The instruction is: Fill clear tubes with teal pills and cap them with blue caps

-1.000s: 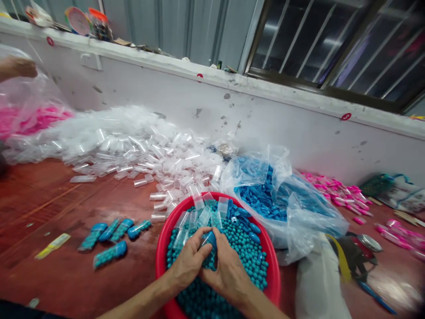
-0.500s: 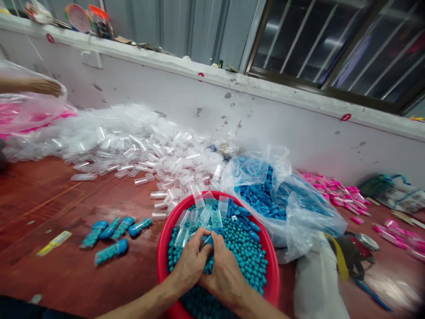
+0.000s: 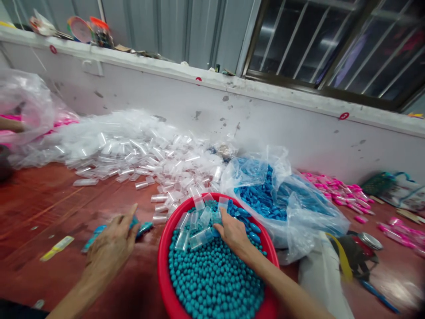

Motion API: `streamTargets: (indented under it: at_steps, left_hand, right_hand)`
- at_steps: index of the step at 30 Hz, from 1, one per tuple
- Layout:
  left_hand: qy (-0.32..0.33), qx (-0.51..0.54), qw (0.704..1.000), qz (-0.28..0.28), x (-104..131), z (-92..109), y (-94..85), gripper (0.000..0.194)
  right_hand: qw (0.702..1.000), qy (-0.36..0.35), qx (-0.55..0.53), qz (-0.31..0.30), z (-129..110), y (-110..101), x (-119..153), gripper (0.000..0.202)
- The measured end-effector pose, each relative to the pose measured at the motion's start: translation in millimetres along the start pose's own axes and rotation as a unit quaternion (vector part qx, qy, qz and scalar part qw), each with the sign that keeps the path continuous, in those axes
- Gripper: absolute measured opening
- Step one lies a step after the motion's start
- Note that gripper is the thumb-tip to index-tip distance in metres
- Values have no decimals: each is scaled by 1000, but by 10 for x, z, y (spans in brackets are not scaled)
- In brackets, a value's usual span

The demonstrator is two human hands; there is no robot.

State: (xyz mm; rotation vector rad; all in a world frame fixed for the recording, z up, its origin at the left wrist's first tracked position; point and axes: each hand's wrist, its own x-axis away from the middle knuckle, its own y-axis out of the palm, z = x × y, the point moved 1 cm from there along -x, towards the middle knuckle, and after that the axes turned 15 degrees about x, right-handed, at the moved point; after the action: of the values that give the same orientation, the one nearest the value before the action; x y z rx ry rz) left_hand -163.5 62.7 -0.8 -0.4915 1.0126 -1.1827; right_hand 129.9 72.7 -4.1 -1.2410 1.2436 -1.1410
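Observation:
A red basin holds many teal beads, several clear plastic tubes and blue caps. My right hand is over the beads, thumb and forefinger closing on a clear tube near the far side. To the left of the basin, my left hand is low over the table, index finger stretched out and thumb apart. Under and beside it, partly hidden, lie bead-filled tubes with blue caps. The left hand is slightly blurred.
Clear tubes form a large heap along the wall. A plastic bag of blue caps stands behind the basin. Pink pieces lie at right. Another person's arm reaches into a bag at far left.
My hands were together over the basin around a blue-capped piece. The left has moved left to the filled tubes; the right has moved forward to the clear tubes.

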Motion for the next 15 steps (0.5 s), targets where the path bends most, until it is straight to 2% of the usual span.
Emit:
streamTargets:
  at_steps: [2, 5, 7, 8, 10, 12, 14, 15]
  left_hand:
    - [91, 21, 996, 0, 44, 106, 72, 38]
    - [199, 65, 977, -34, 132, 409, 256, 32]
    - [253, 66, 964, -58, 184, 640, 400, 34]
    - [283, 66, 954, -74, 207, 751, 470, 36]
    - [339, 73, 930, -119, 250, 941, 595, 39]
    - [374, 93, 902, -196, 295, 1072, 691, 39]
    - [374, 110, 877, -281, 343, 1132, 752, 34]
    - [365, 115, 868, -315, 368, 1137, 770, 31]
  right_hand:
    - [999, -14, -30, 11, -11, 57, -62, 47]
    - [996, -16, -85, 32, 46, 88, -86, 43]
    - [984, -18, -172, 41, 95, 69, -43, 40]
    - [972, -19, -235, 27, 108, 59, -1, 40]
    - [929, -16, -366, -55, 98, 59, 120, 41]
    - [867, -12, -469, -166, 47, 85, 270, 42]
    - [816, -21, -521, -249, -8, 108, 408, 36]
    - [810, -35, -518, -273, -22, 108, 463, 32]
